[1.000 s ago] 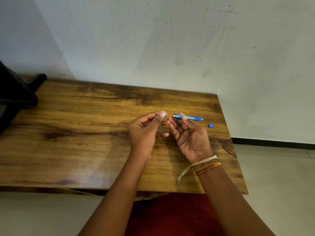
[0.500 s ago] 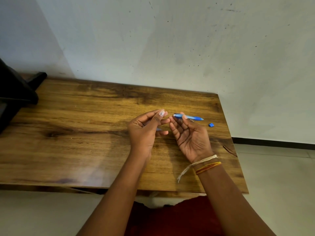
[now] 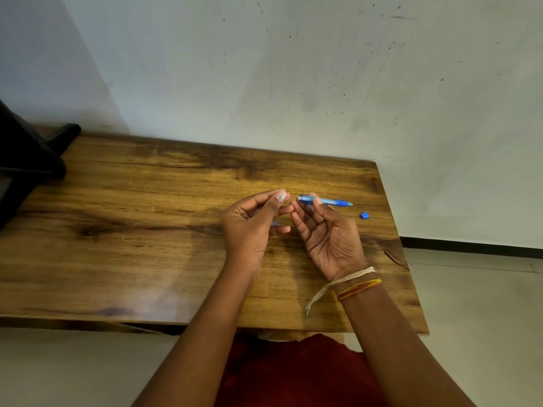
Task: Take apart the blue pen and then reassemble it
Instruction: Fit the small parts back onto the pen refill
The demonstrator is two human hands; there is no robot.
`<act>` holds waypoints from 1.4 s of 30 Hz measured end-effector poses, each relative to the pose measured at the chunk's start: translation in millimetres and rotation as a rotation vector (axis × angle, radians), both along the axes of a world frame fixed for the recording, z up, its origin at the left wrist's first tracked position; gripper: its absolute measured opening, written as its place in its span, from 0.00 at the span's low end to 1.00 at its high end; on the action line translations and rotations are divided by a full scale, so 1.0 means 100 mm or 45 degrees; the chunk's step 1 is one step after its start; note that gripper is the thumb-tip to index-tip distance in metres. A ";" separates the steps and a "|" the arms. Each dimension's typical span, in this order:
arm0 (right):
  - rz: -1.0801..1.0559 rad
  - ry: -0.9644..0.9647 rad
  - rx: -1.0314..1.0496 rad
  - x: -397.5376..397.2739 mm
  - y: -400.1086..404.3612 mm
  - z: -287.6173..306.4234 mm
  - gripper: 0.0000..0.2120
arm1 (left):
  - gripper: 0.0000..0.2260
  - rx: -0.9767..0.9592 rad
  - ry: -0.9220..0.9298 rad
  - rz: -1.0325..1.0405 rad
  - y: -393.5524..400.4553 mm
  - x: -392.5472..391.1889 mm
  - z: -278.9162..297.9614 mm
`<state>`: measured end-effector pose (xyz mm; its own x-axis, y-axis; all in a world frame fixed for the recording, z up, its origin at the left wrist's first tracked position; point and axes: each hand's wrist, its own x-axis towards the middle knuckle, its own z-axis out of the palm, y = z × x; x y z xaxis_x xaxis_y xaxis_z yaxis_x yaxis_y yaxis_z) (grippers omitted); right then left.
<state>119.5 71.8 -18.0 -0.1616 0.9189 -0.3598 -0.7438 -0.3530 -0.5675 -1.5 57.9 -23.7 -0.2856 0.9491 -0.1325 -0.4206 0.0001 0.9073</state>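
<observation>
My right hand (image 3: 329, 239) is palm up and pinches the blue pen barrel (image 3: 326, 200) between thumb and fingertips. The barrel lies level, with its tip to the right and its pale open end to the left. My left hand (image 3: 252, 224) is just left of that end, its thumb and forefinger pressed together on something thin. A pale bluish bit (image 3: 275, 223) shows below the left thumb; what it is cannot be told. A small blue pen piece (image 3: 364, 215) lies on the wooden table (image 3: 147, 230) to the right of the barrel's tip.
A dark object (image 3: 26, 160) sits at the table's far left. The wall runs close behind the table. The table's right edge is near the small blue piece, with pale floor (image 3: 484, 304) beyond. Red cloth (image 3: 293, 374) shows below the near edge.
My left fingertips have edged slightly closer to the barrel's open end. Both hands otherwise stay where they were.
</observation>
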 end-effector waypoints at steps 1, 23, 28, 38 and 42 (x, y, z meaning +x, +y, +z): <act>0.008 -0.013 0.010 0.00 0.00 -0.01 0.05 | 0.07 0.006 0.024 0.000 0.00 0.00 -0.01; 0.453 0.283 -0.056 -0.05 0.00 -0.12 0.10 | 0.13 0.292 0.485 -0.062 0.02 0.02 -0.02; 0.325 -0.473 -0.067 0.03 0.02 -0.06 0.16 | 0.11 0.359 0.457 0.086 0.02 0.04 0.04; -0.396 -2.274 0.152 0.56 0.03 -0.13 0.07 | 0.10 0.518 0.701 0.143 -0.03 0.18 0.03; -0.280 -2.342 0.136 0.63 0.02 -0.20 0.08 | 0.10 0.548 0.735 0.106 -0.03 0.24 0.03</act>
